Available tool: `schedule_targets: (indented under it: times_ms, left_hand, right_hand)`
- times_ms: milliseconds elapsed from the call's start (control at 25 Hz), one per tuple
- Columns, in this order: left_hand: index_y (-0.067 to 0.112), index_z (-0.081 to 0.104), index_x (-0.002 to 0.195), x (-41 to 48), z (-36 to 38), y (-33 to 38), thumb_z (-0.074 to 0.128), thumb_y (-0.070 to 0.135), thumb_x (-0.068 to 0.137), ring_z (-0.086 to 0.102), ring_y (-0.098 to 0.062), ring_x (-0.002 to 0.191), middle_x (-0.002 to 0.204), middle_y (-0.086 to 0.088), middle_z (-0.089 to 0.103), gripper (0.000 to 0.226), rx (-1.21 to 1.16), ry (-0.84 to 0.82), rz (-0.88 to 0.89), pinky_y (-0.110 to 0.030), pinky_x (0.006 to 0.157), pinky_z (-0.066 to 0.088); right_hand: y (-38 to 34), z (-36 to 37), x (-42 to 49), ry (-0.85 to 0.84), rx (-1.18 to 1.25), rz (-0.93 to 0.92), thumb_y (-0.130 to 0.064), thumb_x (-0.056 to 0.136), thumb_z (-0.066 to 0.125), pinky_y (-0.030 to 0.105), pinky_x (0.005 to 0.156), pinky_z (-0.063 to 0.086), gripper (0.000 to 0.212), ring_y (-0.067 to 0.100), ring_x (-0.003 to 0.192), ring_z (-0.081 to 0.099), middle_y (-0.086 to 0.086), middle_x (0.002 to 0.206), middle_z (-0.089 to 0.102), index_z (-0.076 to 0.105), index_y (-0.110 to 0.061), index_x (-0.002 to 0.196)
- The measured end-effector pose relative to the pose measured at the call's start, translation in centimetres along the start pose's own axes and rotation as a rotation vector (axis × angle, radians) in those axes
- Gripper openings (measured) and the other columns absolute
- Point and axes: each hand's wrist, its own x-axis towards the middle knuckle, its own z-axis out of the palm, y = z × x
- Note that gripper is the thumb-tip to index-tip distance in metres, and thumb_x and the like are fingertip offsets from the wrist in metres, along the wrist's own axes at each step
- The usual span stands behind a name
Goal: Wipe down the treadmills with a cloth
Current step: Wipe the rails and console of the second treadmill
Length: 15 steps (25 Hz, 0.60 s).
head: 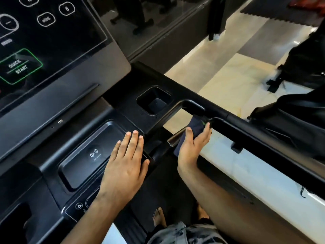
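Right hand (192, 143) grip: dark bunched cloth (197, 128).

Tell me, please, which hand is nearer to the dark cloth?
Right. The right hand holds the dark cloth against the handlebar; the left hand rests flat on the console tray, apart from it.

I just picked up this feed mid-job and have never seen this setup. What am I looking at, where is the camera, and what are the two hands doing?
The single picture comes from a camera worn on the person's head, looking down at a treadmill console. Top left is its touch screen with a green quick start button. Below it sit a shallow phone tray and a square cup holder. The left hand rests flat, fingers straight, on the tray's edge. The right hand presses a dark cloth against the metal grip beside the side handrail. A bare foot stands on the belt below.
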Motion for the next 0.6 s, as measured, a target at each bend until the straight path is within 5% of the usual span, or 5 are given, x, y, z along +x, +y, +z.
schedule_targets:
  times_ms: [160,320,480,600]
  left_hand:
    - [0.009,0.020,0.153,-0.3,0.0,-1.6,0.030,0.042,0.099,0.008,-0.021,0.150,0.161,-0.008,0.017,0.064,-0.006,-0.002,0.104,-0.042,0.120,0.019]
    - [0.008,0.021,0.153,-0.2,-0.2,-2.8,0.032,0.039,0.099,0.012,-0.021,0.150,0.160,-0.009,0.021,0.063,-0.014,-0.007,0.188,-0.039,0.118,0.020]
    - [0.009,0.014,0.154,-0.6,0.1,-3.9,0.038,0.038,0.100,0.008,-0.020,0.150,0.162,-0.008,0.012,0.066,-0.051,0.002,0.238,-0.039,0.119,0.016]
    - [0.008,0.018,0.153,-0.7,0.0,-4.3,0.042,0.037,0.097,0.013,-0.021,0.149,0.161,-0.009,0.016,0.068,-0.063,0.023,0.257,-0.039,0.118,0.019]
  right_hand:
    - [-1.4,0.6,1.5,0.162,0.158,0.088,-0.021,0.101,0.053,0.029,0.117,0.017,0.069,0.016,0.152,0.013,-0.001,0.165,0.009,0.015,-0.028,0.158]
    - [0.5,2.3,-6.6,-0.001,0.138,0.128,-0.025,0.101,0.055,0.034,0.121,0.017,0.078,0.014,0.149,0.019,-0.006,0.163,0.012,0.004,-0.035,0.159]
    - [-0.5,2.8,-4.2,0.176,0.129,0.154,-0.023,0.098,0.057,0.038,0.114,0.031,0.074,0.022,0.141,0.034,0.003,0.157,0.026,0.015,-0.032,0.158]
    - [1.0,3.4,-8.6,0.022,0.072,0.104,-0.025,0.098,0.058,0.033,0.120,0.017,0.083,0.014,0.151,0.011,-0.008,0.166,0.005,0.003,-0.036,0.158]
